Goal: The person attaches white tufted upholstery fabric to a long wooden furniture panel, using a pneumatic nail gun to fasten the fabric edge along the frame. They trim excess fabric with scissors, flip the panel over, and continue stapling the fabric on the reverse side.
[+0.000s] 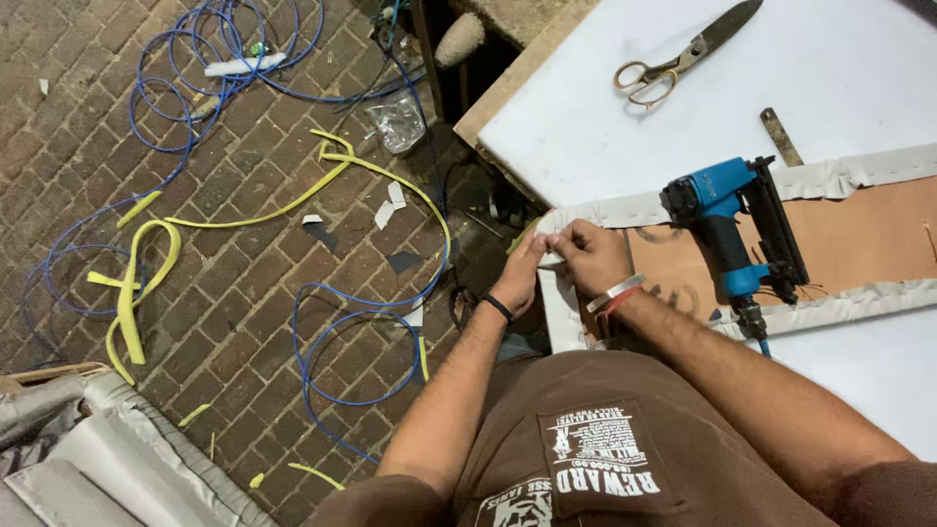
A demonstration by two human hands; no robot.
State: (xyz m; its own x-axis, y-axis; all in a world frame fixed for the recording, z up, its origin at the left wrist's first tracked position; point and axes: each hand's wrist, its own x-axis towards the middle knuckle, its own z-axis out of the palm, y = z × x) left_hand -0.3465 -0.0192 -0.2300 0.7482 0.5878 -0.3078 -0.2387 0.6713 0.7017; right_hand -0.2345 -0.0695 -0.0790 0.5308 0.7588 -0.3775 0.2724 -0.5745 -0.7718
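A brown board (859, 234) wrapped at its edges in pale grey fabric (561, 312) lies on a white table (859, 68). My left hand (520, 275) presses flat against the fabric at the board's left corner. My right hand (589, 256) pinches a fold of the same fabric at that corner, fingers closed on it. A blue and black staple gun (734, 229) rests on the board just to the right of my right hand, with no hand on it.
Scissors (673, 60) and a small metal strip (781, 137) lie on the table farther back. On the brick floor to the left are a coiled blue hose (342, 342), yellow strips (146, 263), scraps and a grey upholstered piece (88, 459).
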